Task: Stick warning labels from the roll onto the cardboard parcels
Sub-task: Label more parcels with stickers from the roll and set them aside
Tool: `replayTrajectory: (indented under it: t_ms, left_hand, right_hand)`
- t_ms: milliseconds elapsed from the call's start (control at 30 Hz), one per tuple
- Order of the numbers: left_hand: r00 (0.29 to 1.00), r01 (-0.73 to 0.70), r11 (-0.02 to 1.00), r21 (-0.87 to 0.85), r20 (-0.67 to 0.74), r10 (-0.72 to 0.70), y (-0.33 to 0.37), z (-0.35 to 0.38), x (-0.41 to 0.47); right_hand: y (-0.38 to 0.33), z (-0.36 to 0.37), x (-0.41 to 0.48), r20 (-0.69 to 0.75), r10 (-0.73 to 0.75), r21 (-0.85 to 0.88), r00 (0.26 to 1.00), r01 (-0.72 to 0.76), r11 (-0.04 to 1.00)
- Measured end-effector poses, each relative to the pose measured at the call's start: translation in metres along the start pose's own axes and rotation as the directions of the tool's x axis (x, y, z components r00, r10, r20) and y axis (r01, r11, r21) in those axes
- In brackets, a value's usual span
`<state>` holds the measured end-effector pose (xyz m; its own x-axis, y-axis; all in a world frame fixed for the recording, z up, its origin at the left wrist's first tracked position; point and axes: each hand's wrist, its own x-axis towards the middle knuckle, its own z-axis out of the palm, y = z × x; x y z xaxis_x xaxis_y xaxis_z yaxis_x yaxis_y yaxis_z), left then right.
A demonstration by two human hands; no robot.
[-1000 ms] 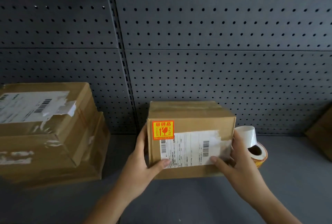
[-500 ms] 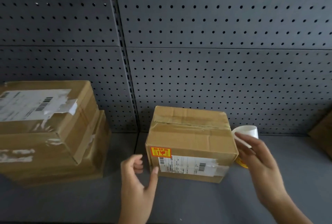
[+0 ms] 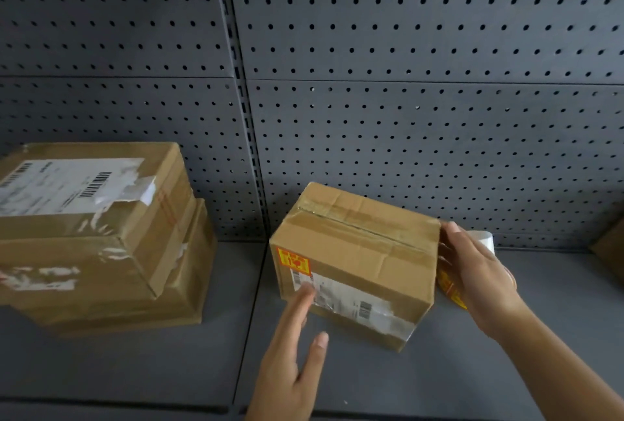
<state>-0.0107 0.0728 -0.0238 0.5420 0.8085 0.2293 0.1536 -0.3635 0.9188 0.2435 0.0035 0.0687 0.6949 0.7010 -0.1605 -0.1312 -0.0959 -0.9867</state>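
Checker: parcel, where off the grips?
Tagger: Between them. It sits skewed on the shelf, long axis running roughly grip to grip, nearest corner turned toward the right wrist.
Checker: Grip states?
Tagger: Left grip is spread, fingers straight, one fingertip touching the shipping label on the front face, holding nothing. Right grip is also flat, fingers laid against the parcel's right end. Thumb is hidden, nothing visibly held.
Checker: Labelled?
Tagger: Yes, orange warning label on the front face, just beyond the left fingertip. My call: this one's done.
Checker: So the next move hangs on?
Tagger: Label roll. It's tucked just behind the right grip, beside the parcel's end, with the white liner tail poking out past the fingers. Contact I can't tell. Right grip is far nearer. Stacked parcels lie well off to the left of the left grip, no warning label visible on them.
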Motion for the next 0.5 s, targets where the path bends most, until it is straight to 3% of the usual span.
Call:
replayTrajectory:
  t_ms: [100,233,500]
  left_hand:
    - [0.998,0.041,0.999,-0.014,0.054,-0.040,-0.004,-0.006,0.011]
    - [0.987,0.096,0.995,-0.015,0.134,-0.093,-0.008,-0.012,0.034]
    - [0.969,0.121,0.990,-0.070,0.227,-0.102,-0.004,-0.014,0.073]
  right_hand:
    - [0.013,-0.014,-0.015,0.031,-0.043,-0.064,0.999,0.045,0.997]
    - [0.029,-0.024,-0.040,-0.011,-0.095,-0.027,0.995,0.094,0.995]
    - [0.041,-0.022,-0.067,0.113,-0.142,-0.002,0.983,0.144,0.990]
